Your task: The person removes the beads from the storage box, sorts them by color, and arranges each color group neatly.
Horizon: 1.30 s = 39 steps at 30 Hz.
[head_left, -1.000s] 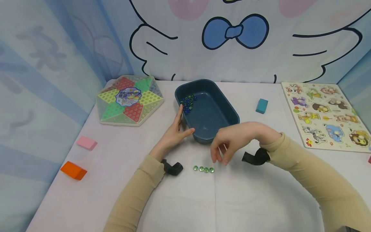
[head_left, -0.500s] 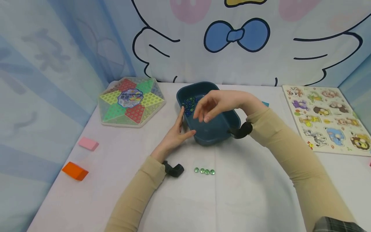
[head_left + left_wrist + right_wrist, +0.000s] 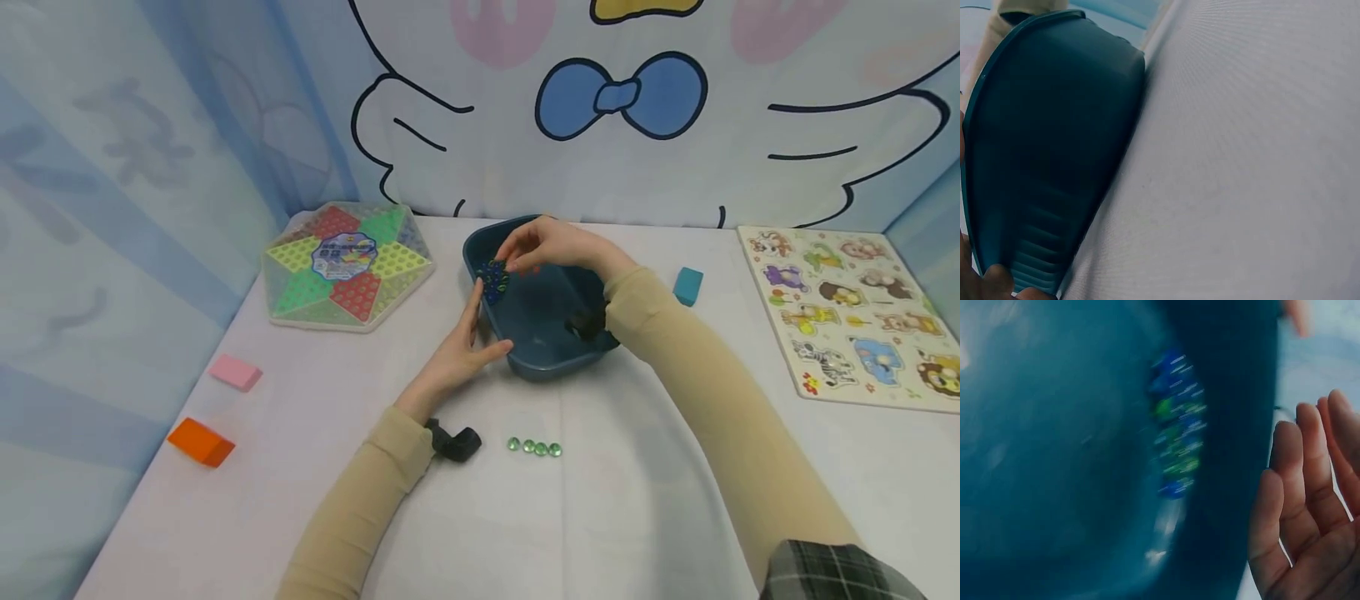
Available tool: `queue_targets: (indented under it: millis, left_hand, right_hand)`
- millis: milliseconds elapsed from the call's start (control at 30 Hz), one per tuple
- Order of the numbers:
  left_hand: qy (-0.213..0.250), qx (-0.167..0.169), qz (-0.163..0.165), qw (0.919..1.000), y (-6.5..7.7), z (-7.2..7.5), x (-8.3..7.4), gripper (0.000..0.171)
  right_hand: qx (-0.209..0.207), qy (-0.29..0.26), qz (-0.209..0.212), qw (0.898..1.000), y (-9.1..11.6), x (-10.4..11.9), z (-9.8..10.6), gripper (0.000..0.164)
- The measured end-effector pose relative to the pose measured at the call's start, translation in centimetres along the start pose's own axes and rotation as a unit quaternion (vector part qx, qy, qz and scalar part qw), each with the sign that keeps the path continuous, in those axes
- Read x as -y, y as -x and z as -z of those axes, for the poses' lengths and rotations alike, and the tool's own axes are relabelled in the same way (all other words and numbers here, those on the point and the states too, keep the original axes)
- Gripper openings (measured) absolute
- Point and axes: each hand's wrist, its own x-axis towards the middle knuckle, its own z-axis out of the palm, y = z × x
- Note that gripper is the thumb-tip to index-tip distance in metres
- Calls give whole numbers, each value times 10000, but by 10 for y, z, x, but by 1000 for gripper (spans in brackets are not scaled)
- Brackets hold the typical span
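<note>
A dark teal plastic basin [image 3: 540,333] stands on the white-covered table. Blue and green glass beads [image 3: 1179,428] lie heaped along its left wall. My left hand [image 3: 452,358] rests against the basin's near left side, index fingertip at the rim and thumb spread along the outer wall. Over the bead heap reaches my right hand [image 3: 543,242], its fingers pointing down close above the beads. In the right wrist view its fingers [image 3: 1288,456] look loosely extended, with nothing visible between them. Closer to me, several clear green beads [image 3: 541,448] form a short row on the cloth.
A hexagonal star-patterned game board [image 3: 347,267] lies at the back left. Pink [image 3: 236,372] and orange [image 3: 201,442] blocks sit on the left, and a teal block [image 3: 687,286] stands right of the basin. An animal puzzle board [image 3: 851,317] lies at the right.
My right hand has moved from beside the green bead row, up over the basin's edge and down to the bead heap. The left hand stays at the basin. The view has shifted slightly.
</note>
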Motion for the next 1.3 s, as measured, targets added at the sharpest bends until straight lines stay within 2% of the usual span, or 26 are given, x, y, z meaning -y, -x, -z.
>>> queue_targets:
  millis: [200, 300, 400, 600, 767, 967, 1000, 1200, 1300]
  left_hand:
    - [85, 35, -20, 10000, -2, 1, 3, 94]
    - [121, -40, -19, 9999, -8, 1, 12, 94]
    - [88, -159, -73, 9998, -14, -1, 24, 94]
    - [33, -319, -136, 9994, -18, -3, 33, 92]
    - [34, -220, -40, 9997, -18, -1, 32, 93]
    - [61, -41, 132, 9999, -4, 0, 8, 93]
    - [59, -34, 148, 9999, -4, 1, 8, 93]
    - [46, -214, 10, 9998, -16, -1, 29, 93]
    - [44, -291, -52, 9996, -16, -2, 30, 91]
  right_hand:
    - [119, 888, -432, 9950, -19, -17, -6, 23]
    - [261, 1307, -539, 9896, -25, -19, -10, 21]
    - [260, 1473, -592, 9870, -29, -18, -14, 21]
    - [134, 1686, -696, 9831, -34, -19, -19, 20]
    - [22, 1774, -705, 9816, -36, -22, -22, 19]
    - [-77, 1962, -642, 9784, -39, -27, -23, 16]
    - [-81, 1988, -628, 9780, -39, -27, -23, 16]
    - [-71, 2026, -603, 9774, -40, -26, -24, 15]
    - [-64, 1972, -594, 9785, -39, -25, -24, 14]
